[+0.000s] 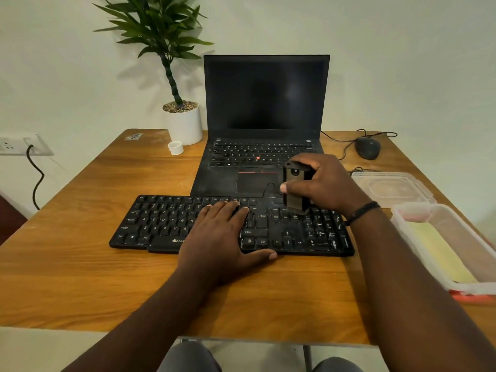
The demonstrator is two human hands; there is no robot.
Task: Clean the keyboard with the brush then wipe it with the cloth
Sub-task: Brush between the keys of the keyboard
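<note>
Two hands busy: my left hand [225,232] lies flat, pinning the keyboard [230,226] mid-counter; my right hand [324,183] grips the brush [295,189] at its 2 o'clock corner. Hard strokes could pop keycaps.

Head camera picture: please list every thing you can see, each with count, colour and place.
keyboard: 1, black, front middle of table
brush: 1, dark, upright on keyboard's right part
laptop: 1, black, open behind keyboard
mouse: 1, dark, back right
plant pot: 1, white, back left of laptop
small cap: 1, white, beside pot
box: 1, clear, right edge, yellow thing inside
lid: 1, clear, behind box
table: 1, brown wood
left hand: flat on keyboard
right hand: grips brush
</note>
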